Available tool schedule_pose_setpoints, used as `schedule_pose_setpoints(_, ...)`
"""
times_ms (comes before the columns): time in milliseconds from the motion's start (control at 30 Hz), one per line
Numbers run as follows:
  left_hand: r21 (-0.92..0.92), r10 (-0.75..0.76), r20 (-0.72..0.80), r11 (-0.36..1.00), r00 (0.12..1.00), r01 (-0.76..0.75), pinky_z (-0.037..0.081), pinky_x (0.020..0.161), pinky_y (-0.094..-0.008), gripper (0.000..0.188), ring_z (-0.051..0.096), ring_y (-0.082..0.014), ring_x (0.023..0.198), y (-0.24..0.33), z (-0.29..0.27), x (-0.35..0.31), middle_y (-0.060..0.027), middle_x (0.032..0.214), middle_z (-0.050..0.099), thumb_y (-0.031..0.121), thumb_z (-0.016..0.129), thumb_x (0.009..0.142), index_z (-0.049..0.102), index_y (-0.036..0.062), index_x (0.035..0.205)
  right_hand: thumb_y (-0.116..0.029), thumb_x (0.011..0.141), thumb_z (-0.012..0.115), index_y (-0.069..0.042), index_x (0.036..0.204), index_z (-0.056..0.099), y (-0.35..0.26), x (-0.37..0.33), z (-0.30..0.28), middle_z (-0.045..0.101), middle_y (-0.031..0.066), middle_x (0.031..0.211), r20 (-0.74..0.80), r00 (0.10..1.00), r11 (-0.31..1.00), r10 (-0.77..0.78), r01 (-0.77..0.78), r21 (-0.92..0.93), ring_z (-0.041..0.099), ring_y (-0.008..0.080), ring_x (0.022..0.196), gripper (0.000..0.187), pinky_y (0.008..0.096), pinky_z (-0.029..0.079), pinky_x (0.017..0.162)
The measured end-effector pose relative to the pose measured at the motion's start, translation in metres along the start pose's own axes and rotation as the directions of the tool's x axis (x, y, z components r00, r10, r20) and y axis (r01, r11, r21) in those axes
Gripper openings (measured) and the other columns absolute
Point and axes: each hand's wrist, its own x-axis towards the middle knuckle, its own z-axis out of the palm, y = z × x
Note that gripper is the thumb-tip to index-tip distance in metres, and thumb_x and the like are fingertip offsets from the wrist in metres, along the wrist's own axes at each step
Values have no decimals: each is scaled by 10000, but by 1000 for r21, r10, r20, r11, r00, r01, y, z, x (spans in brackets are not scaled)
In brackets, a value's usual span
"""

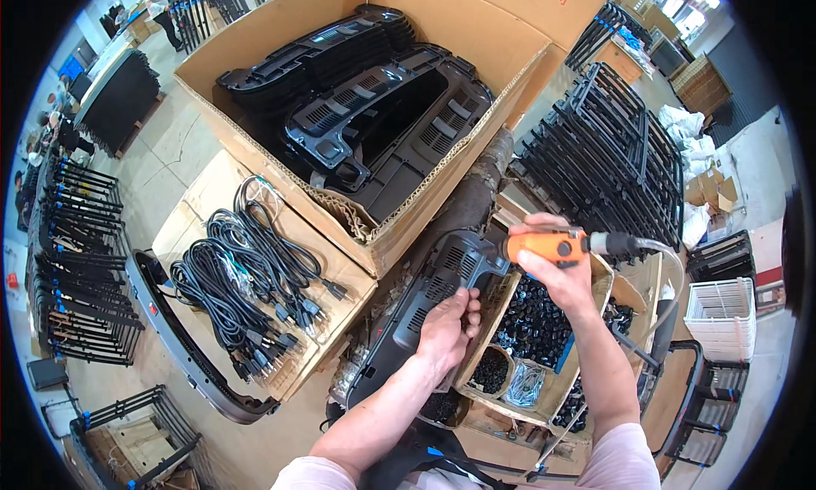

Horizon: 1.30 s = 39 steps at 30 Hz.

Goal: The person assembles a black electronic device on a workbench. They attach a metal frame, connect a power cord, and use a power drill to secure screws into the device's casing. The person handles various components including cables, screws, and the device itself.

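A dark plastic panel (444, 265) with slotted vents lies on the bench in front of me. My left hand (448, 327) rests against the panel near its vents, its fingers curled and pressed together; what they hold, if anything, is hidden. My right hand (557, 277) is wrapped round an orange power screwdriver (544, 247) held sideways. The screwdriver's front end points left at the panel's far end, and whether its tip touches the panel cannot be seen. A clear hose (671, 265) runs from the back of the screwdriver.
Small black parts fill a wooden tray (475, 386) beside the panel, with a cup of screws (490, 371) and silvery pieces (527, 384). A large carton (255, 150) of similar panels stands beyond. Bundled black cables (246, 286) lie on cardboard at left. Black frames (595, 158) stack at right.
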Motion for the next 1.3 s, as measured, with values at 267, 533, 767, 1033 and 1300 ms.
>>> schedule_pose_setpoints(267, -410, -17, 16, 912, 1000, 22, 388, 508, -227, 254, 483, -97, 661, 11, 8, 34, 25, 822, 527, 370, 589, 1112, 577, 117, 1096, -101, 883, 852, -7, 1351, 583, -8, -36, 17, 733, 177, 1280, 80, 996, 998, 43, -40, -47, 691, 244, 1212, 548, 419, 556, 1069)
schedule_pose_setpoints(533, -385, -28, 22, 922, 999, 35, 400, 525, -241, 274, 483, -110, 661, 16, 8, 30, 30, 823, 532, 392, 569, 1117, 592, 119, 1119, -72, 907, 837, -11, 1380, 566, -6, -35, 26, 718, 166, 1309, 120, 993, 995, 9, 3, -100, 671, 231, 1252, 548, 392, 543, 1087)
schedule_pose_setpoints(767, -288, 46, -98, 955, 994, -72, 515, 650, -296, 376, 578, -170, 750, 16, 17, 15, -18, 909, 606, 421, 469, 1155, 613, 86, 1068, -54, 900, 828, 15, 1364, 583, 4, -9, 56, 707, 171, 1289, 50, 999, 996, 20, -15, -92, 672, 226, 1216, 529, 389, 547, 1075)
schedule_pose_setpoints(1033, -272, -92, -44, 959, 995, 77, 628, 793, -373, 306, 668, -242, 883, -11, -31, -21, -96, 996, 630, 317, 461, 1165, 585, 39, 1135, 5, 863, 839, 24, 1334, 616, 37, 31, 77, 727, 136, 1208, 67, 998, 993, 0, 8, -122, 697, 189, 1121, 522, 333, 588, 985)
schedule_pose_setpoints(1300, -183, -185, -25, 967, 982, 178, 609, 780, -360, 313, 654, -226, 877, -19, -60, -61, -79, 1012, 619, 292, 449, 1169, 600, 21, 1214, -98, 815, 859, -11, 1085, 742, 42, 40, 88, 752, 53, 1047, 104, 995, 936, -10, 46, -348, 677, 128, 928, 306, 299, 550, 839)
